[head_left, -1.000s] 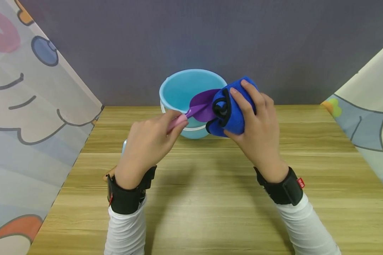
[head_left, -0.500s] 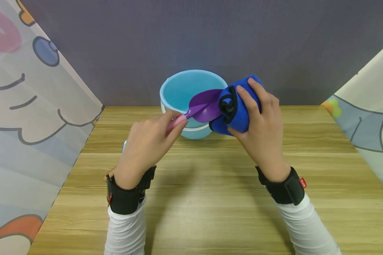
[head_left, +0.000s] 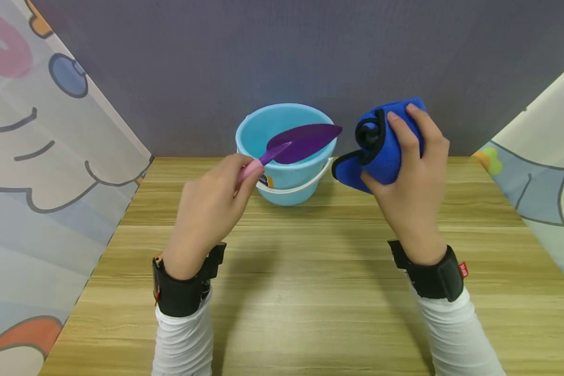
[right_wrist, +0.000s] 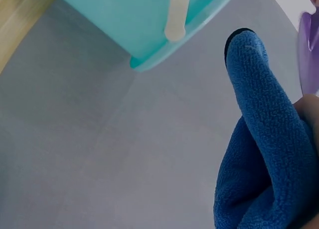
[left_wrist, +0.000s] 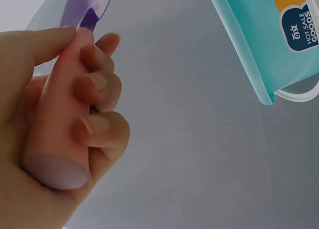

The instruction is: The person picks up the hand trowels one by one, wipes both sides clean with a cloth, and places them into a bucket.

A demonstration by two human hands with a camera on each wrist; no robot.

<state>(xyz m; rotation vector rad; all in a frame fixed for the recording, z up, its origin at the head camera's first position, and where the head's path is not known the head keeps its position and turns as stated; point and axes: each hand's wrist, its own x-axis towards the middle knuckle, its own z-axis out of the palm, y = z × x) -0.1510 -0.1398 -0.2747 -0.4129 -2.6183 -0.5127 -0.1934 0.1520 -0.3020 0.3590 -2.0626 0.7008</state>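
My left hand (head_left: 211, 203) grips the pink handle of a toy shovel (head_left: 303, 143); in the left wrist view the fingers curl round that handle (left_wrist: 60, 114). The shovel's purple blade overlaps the mouth of a light blue bucket (head_left: 286, 180) in the head view, its tip pointing right. My right hand (head_left: 415, 183) holds a bunched blue cloth (head_left: 395, 146) with black edging, to the right of the bucket and apart from the blade. The right wrist view shows the cloth (right_wrist: 269, 139) folded over, with the shovel (right_wrist: 310, 55) at the right edge.
The bucket stands at the back of the wooden table (head_left: 319, 292), close to the grey wall (head_left: 282, 52), its white handle (head_left: 305, 187) hanging down in front. Printed cartoon panels (head_left: 37, 156) flank the table on both sides.
My right hand has moved right and slightly up with the cloth, away from the shovel. The left hand has shifted slightly left, and the blade has turned and now shows fully.
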